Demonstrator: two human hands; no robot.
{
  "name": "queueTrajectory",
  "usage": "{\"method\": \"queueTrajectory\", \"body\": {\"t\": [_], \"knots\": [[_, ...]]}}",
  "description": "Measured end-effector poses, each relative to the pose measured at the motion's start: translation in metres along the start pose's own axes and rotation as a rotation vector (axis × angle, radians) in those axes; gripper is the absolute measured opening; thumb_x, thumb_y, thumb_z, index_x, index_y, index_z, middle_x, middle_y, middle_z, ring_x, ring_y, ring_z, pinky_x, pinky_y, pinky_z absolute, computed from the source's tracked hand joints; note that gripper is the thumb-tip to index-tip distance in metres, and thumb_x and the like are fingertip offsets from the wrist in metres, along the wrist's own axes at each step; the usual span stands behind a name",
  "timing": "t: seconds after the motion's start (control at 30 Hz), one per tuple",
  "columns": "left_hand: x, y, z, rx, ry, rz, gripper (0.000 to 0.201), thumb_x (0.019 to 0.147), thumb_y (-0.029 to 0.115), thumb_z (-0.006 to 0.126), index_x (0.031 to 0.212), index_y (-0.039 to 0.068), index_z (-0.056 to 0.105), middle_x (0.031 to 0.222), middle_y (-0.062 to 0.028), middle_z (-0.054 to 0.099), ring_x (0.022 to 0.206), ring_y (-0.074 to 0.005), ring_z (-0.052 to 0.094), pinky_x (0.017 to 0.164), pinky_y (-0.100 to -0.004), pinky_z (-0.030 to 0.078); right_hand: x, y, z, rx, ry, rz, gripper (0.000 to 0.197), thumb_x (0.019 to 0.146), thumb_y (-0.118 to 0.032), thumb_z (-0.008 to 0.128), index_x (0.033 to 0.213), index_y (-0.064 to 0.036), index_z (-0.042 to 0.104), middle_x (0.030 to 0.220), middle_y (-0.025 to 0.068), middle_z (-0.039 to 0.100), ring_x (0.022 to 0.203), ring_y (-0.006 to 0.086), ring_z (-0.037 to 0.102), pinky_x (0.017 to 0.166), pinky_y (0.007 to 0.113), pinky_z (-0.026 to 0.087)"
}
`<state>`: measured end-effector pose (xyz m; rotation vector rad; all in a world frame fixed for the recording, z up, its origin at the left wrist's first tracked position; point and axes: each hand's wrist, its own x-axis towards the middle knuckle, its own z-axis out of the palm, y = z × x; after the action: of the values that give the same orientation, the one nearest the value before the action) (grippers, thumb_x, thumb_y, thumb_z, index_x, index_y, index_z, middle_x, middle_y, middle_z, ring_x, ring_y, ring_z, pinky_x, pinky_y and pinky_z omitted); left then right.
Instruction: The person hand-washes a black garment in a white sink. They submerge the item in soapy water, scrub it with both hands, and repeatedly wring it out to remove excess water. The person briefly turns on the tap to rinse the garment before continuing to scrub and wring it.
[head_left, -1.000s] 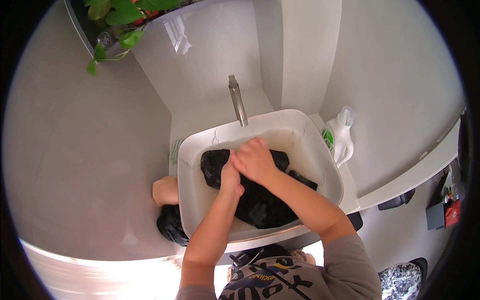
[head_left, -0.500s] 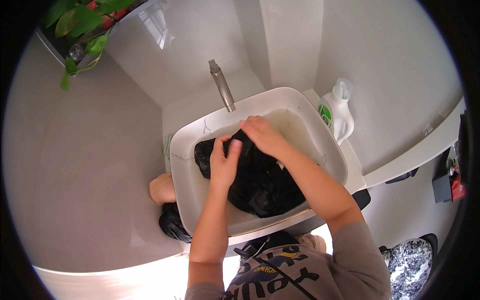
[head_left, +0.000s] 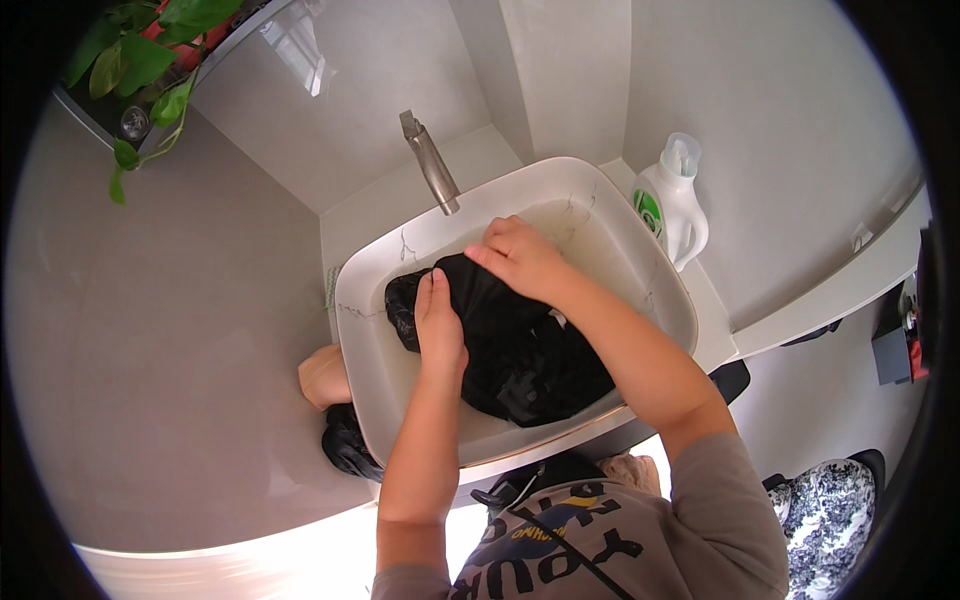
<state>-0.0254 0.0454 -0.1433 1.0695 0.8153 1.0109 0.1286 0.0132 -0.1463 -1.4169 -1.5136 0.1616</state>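
Note:
A wet black garment (head_left: 530, 365) lies bunched in a white marbled washbasin (head_left: 668, 270) holding shallow cloudy water. Its exact kind does not show. My left hand (head_left: 438, 318) grips the cloth at its left part, thumb and fingers closed on a fold. My right hand (head_left: 518, 255) pinches the upper edge of the same garment, to the right of and slightly beyond the left hand. Between the hands the fabric is stretched fairly flat, while the lower part sits crumpled toward the basin's near side.
A brushed-metal faucet (head_left: 432, 165) rises behind the basin. On the counter at right stands a white detergent bottle (head_left: 678, 205) with a clear cap. Beige cloth (head_left: 325, 378) and a black bundle (head_left: 348, 445) lie at the basin's left. A leafy plant (head_left: 150, 60) hangs at upper left.
My hands have moved apart slightly, spreading the black fabric between them. The left hand has turned so its thumb no longer crosses over the cloth as before. The view has shifted a little.

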Motion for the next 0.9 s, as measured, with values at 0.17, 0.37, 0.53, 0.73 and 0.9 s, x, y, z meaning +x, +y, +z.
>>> {"method": "queueTrajectory", "body": {"t": [0.17, 0.37, 0.53, 0.73, 0.9], "knots": [[-0.007, 0.009, 0.007, -0.082, 0.120, -0.309, 0.044, 0.098, 0.039, 0.042, 0.119, 0.002, 0.054, 0.118, -0.0081, 0.057, 0.109, -0.0190, 0.053, 0.092, -0.0307, 0.043, -0.011, -0.046, 0.028, -0.208, 0.119, -0.502, 0.027, 0.077, -0.026, 0.066, 0.058, -0.0090, 0.059, 0.078, 0.0034, 0.053, 0.084, 0.0249, 0.051, 0.081, 0.040, 0.041], [-0.011, 0.014, 0.008, -0.145, 0.070, -0.345, 0.038, 0.097, 0.036, 0.041, 0.119, 0.007, 0.055, 0.117, -0.0056, 0.059, 0.108, -0.0178, 0.055, 0.090, -0.0315, 0.044, -0.004, -0.044, 0.025, -0.452, 0.247, -0.367, 0.022, 0.073, -0.026, 0.068, 0.060, -0.0094, 0.062, 0.081, 0.0008, 0.054, 0.087, 0.0227, 0.051, 0.091, 0.041, 0.038], [-0.009, 0.010, 0.007, -0.145, 0.062, -0.354, 0.037, 0.098, 0.035, 0.040, 0.118, 0.009, 0.055, 0.116, -0.0068, 0.059, 0.107, -0.0181, 0.056, 0.088, -0.0340, 0.046, -0.005, -0.045, 0.027, -0.441, 0.320, -0.396, 0.018, 0.070, -0.025, 0.070, 0.063, -0.0103, 0.062, 0.086, 0.0010, 0.054, 0.092, 0.0231, 0.051, 0.092, 0.042, 0.038], [-0.009, -0.001, -0.007, -0.128, 0.041, -0.280, 0.037, 0.096, 0.034, 0.043, 0.114, 0.005, 0.056, 0.111, -0.0062, 0.060, 0.102, -0.0192, 0.058, 0.086, -0.0332, 0.047, -0.014, -0.056, 0.032, -0.370, 0.249, -0.475, 0.019, 0.071, -0.026, 0.070, 0.064, -0.0099, 0.062, 0.086, 0.0019, 0.054, 0.092, 0.0248, 0.051, 0.091, 0.042, 0.038], [-0.014, 0.026, 0.000, -0.474, -0.037, -0.373, 0.037, 0.091, 0.040, 0.051, 0.105, 0.006, 0.061, 0.101, -0.0078, 0.064, 0.095, -0.0227, 0.062, 0.084, -0.0365, 0.050, -0.003, -0.019, 0.010, -0.092, -0.047, -0.149, 0.024, 0.082, -0.030, 0.062, 0.074, -0.0073, 0.065, 0.108, 0.0067, 0.056, 0.111, 0.0290, 0.045, 0.098, 0.043, 0.033]]}}
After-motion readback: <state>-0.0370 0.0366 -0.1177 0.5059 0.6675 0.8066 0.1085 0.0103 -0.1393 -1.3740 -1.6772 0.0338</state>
